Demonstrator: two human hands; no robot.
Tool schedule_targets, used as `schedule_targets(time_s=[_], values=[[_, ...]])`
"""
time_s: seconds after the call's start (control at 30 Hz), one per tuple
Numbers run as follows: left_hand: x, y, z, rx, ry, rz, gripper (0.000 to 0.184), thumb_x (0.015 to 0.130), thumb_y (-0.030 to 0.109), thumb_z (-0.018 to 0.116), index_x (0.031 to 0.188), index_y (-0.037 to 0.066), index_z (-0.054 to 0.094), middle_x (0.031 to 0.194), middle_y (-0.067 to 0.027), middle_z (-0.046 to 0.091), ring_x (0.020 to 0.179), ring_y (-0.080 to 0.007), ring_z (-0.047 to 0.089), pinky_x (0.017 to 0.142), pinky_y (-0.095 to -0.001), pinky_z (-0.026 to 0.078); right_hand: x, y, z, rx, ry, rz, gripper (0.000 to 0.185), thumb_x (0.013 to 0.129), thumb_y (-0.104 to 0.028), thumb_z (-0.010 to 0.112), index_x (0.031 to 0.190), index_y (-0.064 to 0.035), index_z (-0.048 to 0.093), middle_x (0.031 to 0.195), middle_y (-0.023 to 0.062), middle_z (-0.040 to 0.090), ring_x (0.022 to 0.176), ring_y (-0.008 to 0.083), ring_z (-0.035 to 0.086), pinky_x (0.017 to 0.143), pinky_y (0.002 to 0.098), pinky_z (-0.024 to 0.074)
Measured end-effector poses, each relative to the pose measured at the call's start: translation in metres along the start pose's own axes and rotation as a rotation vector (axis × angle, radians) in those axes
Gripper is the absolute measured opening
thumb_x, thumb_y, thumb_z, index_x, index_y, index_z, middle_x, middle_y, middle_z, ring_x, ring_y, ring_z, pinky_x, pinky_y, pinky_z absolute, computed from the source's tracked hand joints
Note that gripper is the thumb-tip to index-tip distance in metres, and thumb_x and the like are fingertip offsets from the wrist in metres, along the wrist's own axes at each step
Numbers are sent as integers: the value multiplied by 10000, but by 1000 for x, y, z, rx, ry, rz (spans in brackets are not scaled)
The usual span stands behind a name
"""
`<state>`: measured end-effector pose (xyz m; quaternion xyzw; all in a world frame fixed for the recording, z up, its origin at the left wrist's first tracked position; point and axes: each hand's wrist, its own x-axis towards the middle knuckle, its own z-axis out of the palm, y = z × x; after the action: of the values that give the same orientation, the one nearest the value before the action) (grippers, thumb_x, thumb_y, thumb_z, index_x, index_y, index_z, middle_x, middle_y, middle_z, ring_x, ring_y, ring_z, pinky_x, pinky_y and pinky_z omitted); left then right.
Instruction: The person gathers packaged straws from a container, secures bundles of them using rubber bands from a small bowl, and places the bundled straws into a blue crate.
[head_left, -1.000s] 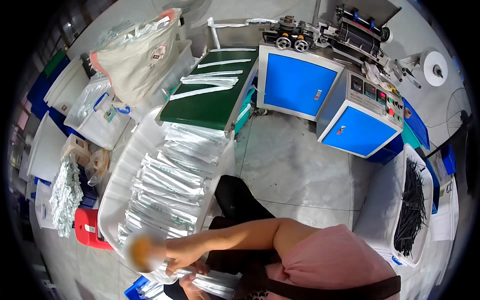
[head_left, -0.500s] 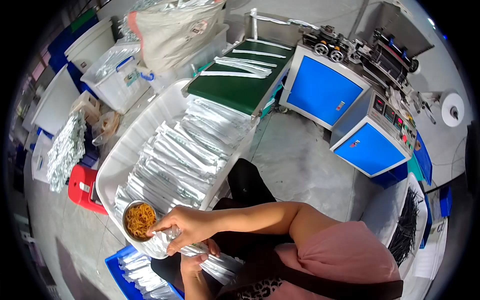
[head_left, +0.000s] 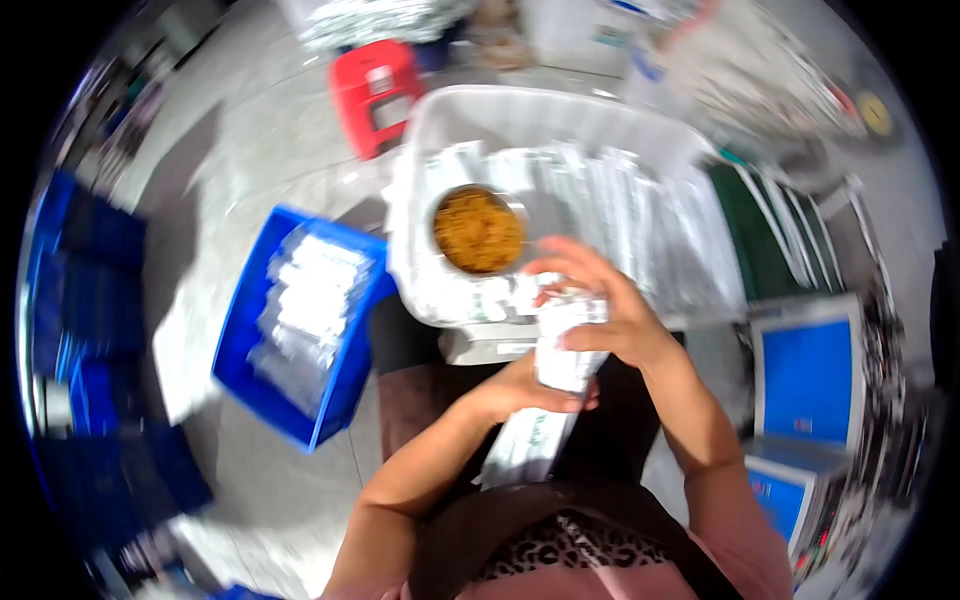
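Observation:
My left hand (head_left: pixel 515 388) wraps round the middle of a bundle of long white wrapped packets (head_left: pixel 568 350), which stands tilted over my lap. At the bundle's upper end is my right hand (head_left: pixel 628 318), thumb against the near face and fingers curled over the far side, a little blurred. Just beyond it, a round metal bowl (head_left: pixel 520 222) full of orange-yellow rubber bands (head_left: pixel 478 232) rests on the packets in a large white tub (head_left: pixel 560 100). More white packets (head_left: pixel 640 220) lie side by side in that tub. Whether a band is round the bundle, I cannot tell.
To the left, a blue crate (head_left: pixel 232 330) on the floor holds several packet bundles (head_left: pixel 310 290). A red stool (head_left: pixel 372 66) stands behind the tub. On the right are a green conveyor belt (head_left: pixel 745 230) with packets and a blue-doored machine (head_left: pixel 805 385).
My view has swung left and down, bringing the blue crate fully into sight. The bundle is now more upright before me, with both hands still on it, and my right hand is away from the bowl.

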<state>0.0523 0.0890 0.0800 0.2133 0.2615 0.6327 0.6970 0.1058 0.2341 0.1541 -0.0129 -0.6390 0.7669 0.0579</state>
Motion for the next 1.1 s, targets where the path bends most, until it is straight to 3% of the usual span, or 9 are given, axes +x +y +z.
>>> schedule_targets(time_s=[0.1, 0.27, 0.43, 0.6, 0.63, 0.7, 0.87, 1.0, 1.1], values=[[-37, -21, -6, 281, 223, 71, 634, 595, 182, 783, 1118, 5, 470, 951, -90, 572, 900, -166, 539, 821, -290, 431, -20, 61, 29, 464, 293, 212, 762, 652, -242, 668, 1289, -27, 309, 994, 124, 520, 867, 222, 552, 774, 344, 471], [-91, -58, 14, 386, 622, 21, 501, 624, 111, 737, 1061, 3, 518, 949, -82, 579, 912, -145, 538, 813, -281, 432, -17, 81, 79, 435, 115, 456, 615, 662, -272, 644, 1143, 26, 403, 936, 108, 526, 858, 204, 530, 761, 329, 443], [-124, -1, -4, 298, 1009, 524, 408, 626, 137, 691, 973, -35, 565, 880, -88, 614, 819, -166, 586, 738, -291, 470, 11, 74, 114, 140, -110, 217, 575, 767, -226, 663, 1202, 43, 398, 1085, 118, 520, 1019, 182, 488, 863, 301, 388], [-229, 49, -102, 649, 1522, 237, 277, 797, 229, 576, 964, 10, 603, 869, -61, 614, 761, -139, 549, 707, -251, 418, 15, 56, 80, 50, -169, 199, 302, 830, -82, 574, 1106, 13, 496, 991, 87, 575, 900, 125, 555, 782, 247, 445], [-250, 44, -140, 405, 1658, 290, 312, 816, 257, 558, 997, 4, 581, 942, -81, 594, 807, -139, 537, 725, -257, 415, 9, 64, 69, 54, -113, 179, 273, 833, -56, 558, 1093, 9, 506, 965, 80, 586, 861, 111, 568, 761, 233, 455], [-275, 41, -176, 721, 1833, 496, 457, 799, 177, 612, 1145, -45, 412, 985, -152, 554, 845, -183, 538, 748, -288, 447, 1, 72, 41, -76, 16, 195, 247, 822, -71, 576, 1052, 4, 528, 938, 56, 593, 827, 99, 566, 747, 226, 454], [-255, -2, -177, 1090, 1663, 703, 345, 799, 85, 606, 1082, -25, 441, 944, -97, 539, 826, -149, 520, 703, -255, 458, -26, 103, -79, -552, 772, 118, 351, 769, -170, 648, 1052, 2, 533, 1028, 112, 572, 936, 174, 547, 785, 288, 456], [-139, -17, -100, 1415, 1413, 580, 315, 766, 20, 580, 1057, -13, 464, 877, -97, 553, 736, -160, 538, 569, -254, 451, -35, 138, -206, -1223, 1026, 608, 803, 689, -460, 651, 1249, 38, 363, 1272, 216, 381, 1206, 321, 338, 999, 373, 288], [-103, -34, -100, 1599, 1197, 493, 367, 714, 26, 609, 1051, -10, 469, 858, -142, 549, 723, -250, 553, 614, -307, 462, -42, 126, -264, -1220, 1062, 940, 944, 653, -564, 626, 1308, 17, 272, 1361, 170, 273, 1279, 280, 224, 1014, 426, 249]])
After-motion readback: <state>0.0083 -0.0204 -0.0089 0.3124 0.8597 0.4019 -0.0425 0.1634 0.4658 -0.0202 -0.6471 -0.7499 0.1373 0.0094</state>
